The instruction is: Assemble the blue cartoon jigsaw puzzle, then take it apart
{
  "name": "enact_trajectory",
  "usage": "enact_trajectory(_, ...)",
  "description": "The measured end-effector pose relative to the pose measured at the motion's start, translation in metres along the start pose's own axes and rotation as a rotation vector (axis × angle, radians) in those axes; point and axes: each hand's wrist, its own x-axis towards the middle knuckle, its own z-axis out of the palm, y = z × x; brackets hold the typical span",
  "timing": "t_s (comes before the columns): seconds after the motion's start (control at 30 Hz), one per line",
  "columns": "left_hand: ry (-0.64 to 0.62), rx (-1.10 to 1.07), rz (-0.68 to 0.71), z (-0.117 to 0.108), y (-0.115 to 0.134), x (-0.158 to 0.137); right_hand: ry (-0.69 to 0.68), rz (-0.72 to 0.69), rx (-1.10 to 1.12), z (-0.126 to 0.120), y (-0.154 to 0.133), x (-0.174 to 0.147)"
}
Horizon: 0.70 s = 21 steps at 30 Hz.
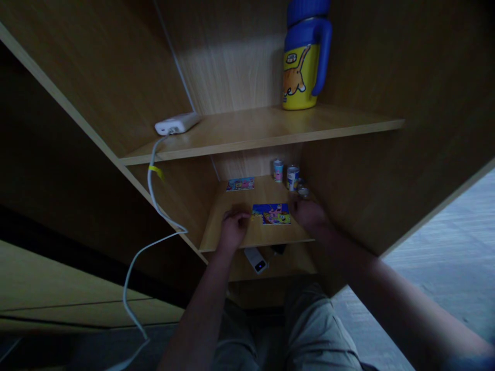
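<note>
A cartoon jigsaw puzzle (pixel 276 214) lies on the middle shelf, its lower left corner open. My left hand (pixel 234 226) is at its left side, fingers curled, with thumb and forefinger together at a small yellowish puzzle piece (pixel 253 218). Beside the puzzle's right edge is my right hand (pixel 310 212), its fingers bent inward; shadow hides whether anything is in them. Just behind that hand stand small round containers with clear tops (pixel 303 191). Farther back are two cartoon-printed cans, one pink and blue (pixel 278 171), the other blue and white (pixel 293 178).
Another cartoon picture (pixel 240 184) lies at the back left of this shelf. Overhead, a shelf board (pixel 255 141) carries a blue and yellow mug (pixel 301 67) and a white charger (pixel 177 124) with a dangling cable (pixel 150 185). A white device (pixel 256 260) sits underneath.
</note>
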Motion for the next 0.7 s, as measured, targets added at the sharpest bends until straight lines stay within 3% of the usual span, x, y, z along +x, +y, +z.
enact_trajectory(0.2,-0.075,0.076,0.091,0.006,0.010,-0.002,0.006,0.013,0.002,-0.002,-0.001,-0.002)
enact_trajectory(0.7,-0.082,0.143,0.065,0.001,0.027,-0.008,-0.026,0.024,0.003,-0.010,-0.003,-0.004)
